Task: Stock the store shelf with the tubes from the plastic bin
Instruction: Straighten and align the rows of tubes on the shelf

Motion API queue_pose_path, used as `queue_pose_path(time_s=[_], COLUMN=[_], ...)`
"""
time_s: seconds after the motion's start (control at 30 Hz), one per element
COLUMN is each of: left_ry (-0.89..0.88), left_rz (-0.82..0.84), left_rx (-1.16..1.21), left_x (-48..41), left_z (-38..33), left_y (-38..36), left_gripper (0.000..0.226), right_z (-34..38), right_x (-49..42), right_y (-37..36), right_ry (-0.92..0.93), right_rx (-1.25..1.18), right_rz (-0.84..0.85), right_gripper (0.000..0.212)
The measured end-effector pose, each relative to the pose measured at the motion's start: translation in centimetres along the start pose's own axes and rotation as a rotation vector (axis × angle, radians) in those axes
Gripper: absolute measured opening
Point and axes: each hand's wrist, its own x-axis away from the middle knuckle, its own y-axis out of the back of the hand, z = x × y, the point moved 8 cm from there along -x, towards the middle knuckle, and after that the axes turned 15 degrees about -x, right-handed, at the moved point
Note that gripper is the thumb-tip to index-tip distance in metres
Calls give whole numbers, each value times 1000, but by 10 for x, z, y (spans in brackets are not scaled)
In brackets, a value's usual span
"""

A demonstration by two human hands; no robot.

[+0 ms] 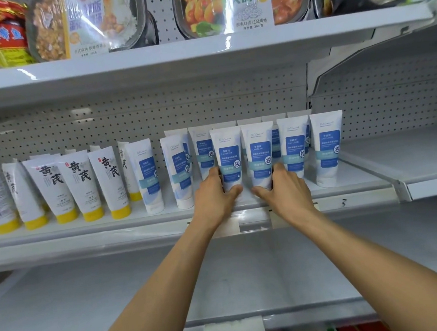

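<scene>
Gripping left tube (227, 151) low in left hand (214, 195), right tube (259, 151) in right hand (287, 189); reaching forward, thumbs in front.

Left hand (215, 192), right hand (284, 185) around 2 tubes (228, 151)

bare shelf (418, 156) right of the blue tubes (326, 147); yellow-capped tubes (81, 185) crowd the left.

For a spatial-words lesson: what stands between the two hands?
Head view: two upright tubes, left tube in the left hand, right tube in the right hand.
</scene>
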Motion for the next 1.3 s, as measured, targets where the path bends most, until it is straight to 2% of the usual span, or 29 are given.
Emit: queue_pose_path(time_s=[0.27, 0.37, 0.47, 0.6, 0.7, 0.8, 0.9, 0.97, 1.03, 1.1, 1.2, 1.3], left_ry=[11, -54, -117, -62, 45, 98, 94, 93, 95, 98, 112, 93], left_rz=[3, -140, -315, -512, -607, -517, -342, -283, -253, -226, -190, -138], left_rx=[53, 29, -4, -38, -63, -90, -53, -49, -71, -93, -73, 16], left_x=[1, 16, 36, 51, 54, 46, 33, 24, 18, 12, 5, 3], left_z=[3, 3, 10, 48, 87, 112, 124, 129, 132, 133, 137, 137], left_y=[0, 12, 31, 64, 87, 93, 86, 84, 85, 85, 84, 79], left_gripper=[56, 61, 50, 42, 49, 63, 76, 78, 74, 67, 60, 56], right_z=[1, 15, 42, 82, 100, 113, 119, 115, 109, 107, 109, 108], right_x=[6, 18, 31, 44, 45, 35, 18, 8, 3, 1, 3, 10], right_y=[4, 13, 15, -14, -51, -82, -101, -114, -128, -135, -134, -123], right_ry=[18, 138, 340, 477, 411, 294, 202, 102, -6, -40, -7, 22], right_rx=[-15, 91, 90, -74, -147, -164, -128, -87, -135, -177, -162, -16], right_rz=[4, -113, -208, -45, 105, 189, 162, 181, 244, 261, 210, 100], right_gripper=[50, 48, 34, 17, 34, 53, 58, 64, 67, 64, 57, 64])
